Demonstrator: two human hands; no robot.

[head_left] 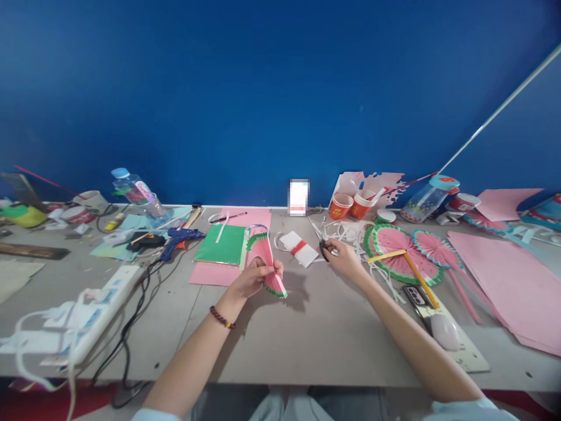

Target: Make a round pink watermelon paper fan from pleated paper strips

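A pleated pink paper fan with green edges (259, 244) is pinched at its middle in my left hand (254, 279), its folds spreading above and below the fingers. My right hand (344, 258) has its fingers closed on the dark handles of a pair of scissors (323, 249), whose blades point away toward the wall. Between the hands lies a white packet with a red band (300, 248). Green paper sheets (221, 245) rest on pink paper (213, 275) beyond my left hand. Finished-looking round watermelon fans (388, 245) lie right of my right hand.
A blue glue gun (177, 240) and a white power strip (105, 310) with cables sit on the left. Red paper cups (340, 206) stand near the blue wall. At right are a bottle (427, 202), a phone (416, 296), a mouse (443, 331) and pink sheets (504, 286).
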